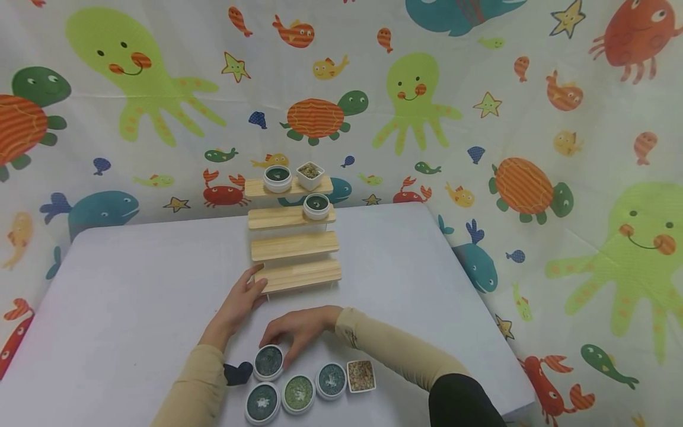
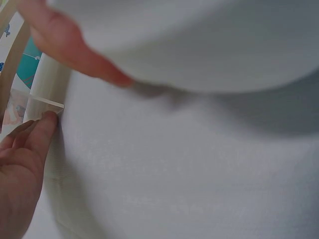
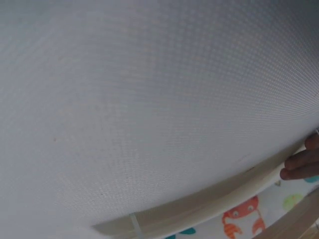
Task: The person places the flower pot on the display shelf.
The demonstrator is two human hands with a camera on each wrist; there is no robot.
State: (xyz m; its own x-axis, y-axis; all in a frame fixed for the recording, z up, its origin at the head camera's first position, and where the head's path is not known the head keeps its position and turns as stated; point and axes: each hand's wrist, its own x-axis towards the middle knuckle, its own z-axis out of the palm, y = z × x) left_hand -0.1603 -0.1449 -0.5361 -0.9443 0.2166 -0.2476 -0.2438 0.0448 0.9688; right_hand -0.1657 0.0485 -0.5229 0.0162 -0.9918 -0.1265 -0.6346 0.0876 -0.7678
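My right hand (image 1: 301,330) grips a round white pot (image 1: 268,362) with dark green contents, thumb and fingers at its rim. In the left wrist view, a fingertip lies at the edge of a large, blurred white round form. My left hand (image 1: 237,305) touches the left end of the lowest board of a stepped wooden rack (image 1: 301,276); its fingers (image 2: 42,137) look fairly straight in the left wrist view. Fingertips (image 3: 299,165) of that hand also show at the right edge of the right wrist view.
Near the front stand more round pots: one dark (image 1: 262,403), one light green (image 1: 299,394), one dark (image 1: 331,381), beside a square dish (image 1: 361,376) of brownish bits. The rack's top board holds a round pot (image 1: 278,178) and square dish (image 1: 310,175); another pot (image 1: 316,206) sits below.
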